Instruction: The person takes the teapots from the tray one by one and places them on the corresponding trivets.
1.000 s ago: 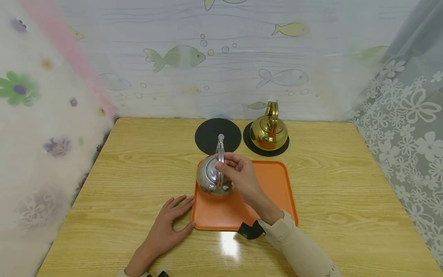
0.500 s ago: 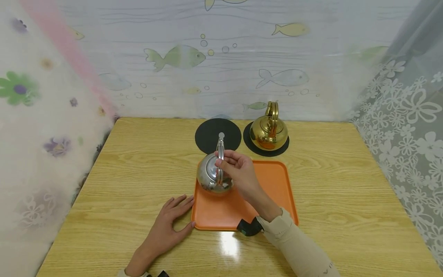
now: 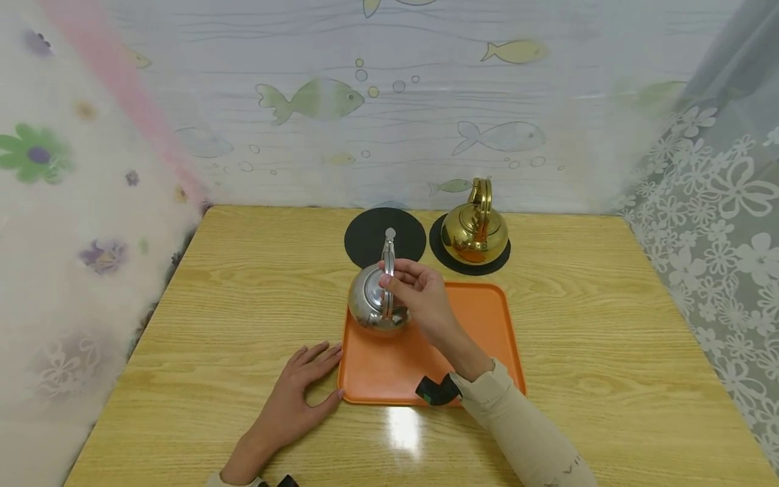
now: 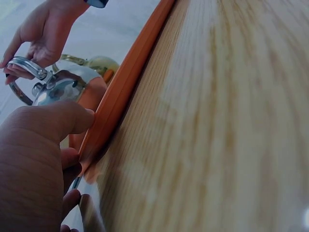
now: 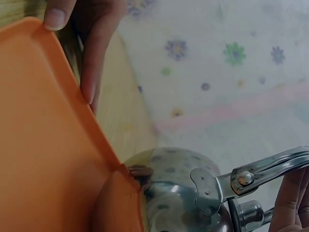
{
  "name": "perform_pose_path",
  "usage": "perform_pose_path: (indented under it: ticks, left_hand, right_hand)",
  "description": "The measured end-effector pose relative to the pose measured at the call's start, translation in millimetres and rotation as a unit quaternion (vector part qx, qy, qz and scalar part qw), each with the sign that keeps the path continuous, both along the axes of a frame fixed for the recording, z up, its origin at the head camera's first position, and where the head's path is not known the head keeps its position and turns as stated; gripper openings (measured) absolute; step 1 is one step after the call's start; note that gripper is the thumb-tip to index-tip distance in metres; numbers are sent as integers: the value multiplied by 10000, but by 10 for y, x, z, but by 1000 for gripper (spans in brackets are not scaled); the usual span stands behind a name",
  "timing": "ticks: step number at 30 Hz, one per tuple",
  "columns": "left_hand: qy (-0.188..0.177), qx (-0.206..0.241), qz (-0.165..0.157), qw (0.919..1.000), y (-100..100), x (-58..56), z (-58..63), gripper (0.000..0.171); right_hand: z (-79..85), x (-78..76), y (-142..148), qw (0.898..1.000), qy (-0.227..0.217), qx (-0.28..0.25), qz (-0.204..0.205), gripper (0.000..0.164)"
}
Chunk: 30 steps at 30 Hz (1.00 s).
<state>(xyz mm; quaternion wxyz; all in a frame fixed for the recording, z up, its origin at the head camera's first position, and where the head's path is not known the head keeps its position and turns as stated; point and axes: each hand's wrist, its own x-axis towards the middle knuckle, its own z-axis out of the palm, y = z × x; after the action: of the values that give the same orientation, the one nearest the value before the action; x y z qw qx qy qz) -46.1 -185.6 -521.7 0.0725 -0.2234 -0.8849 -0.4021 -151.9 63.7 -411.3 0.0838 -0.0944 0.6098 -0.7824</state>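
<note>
My right hand [image 3: 429, 308] grips the arched handle of a shiny silver kettle [image 3: 363, 304], thumb on the near side. The kettle is over the upper left part of an orange tray [image 3: 389, 375]; whether its base touches the tray I cannot tell. In the right wrist view the kettle's round metal body [image 5: 181, 166] mirrors the tray. My left hand [image 3: 295, 399] rests at the tray's left edge, fingers extended, with thumb and fingertips touching the rim. The left wrist view shows that thumb against the tray's rim [image 4: 120, 82].
Behind the tray lies a round black mat [image 3: 377, 230], partly covered by the silver kettle's handle and spout. A gold kettle [image 3: 465, 247] stands on a second black mat [image 3: 471, 269] to its right. Patterned curtains [image 3: 414, 155] border the wooden table [image 3: 255, 270].
My right hand and the silver kettle have moved a little up and away from me in the head view, toward the left mat. My left hand has stayed at the tray's edge.
</note>
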Motion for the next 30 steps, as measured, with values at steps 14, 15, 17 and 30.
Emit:
perform_pose_path:
  ticks: [14,15,17,30]
  left_hand:
    - [26,19,-34,10000,-5,-11,15,58]
    - [19,17,-34,10000,-5,-11,15,58]
    - [18,21,-37,10000,-7,-9,11,58]
    - [-35,56,-53,10000,-8,0,23,57]
  right_hand:
    - [-24,-79,-23,9998,167,101,54,33]
    - [-22,-83,-25,9998,176,98,53,33]
    - [-17,-88,-27,9997,217,108,57,33]
    - [2,-155,-22,9994,345,74,2,35]
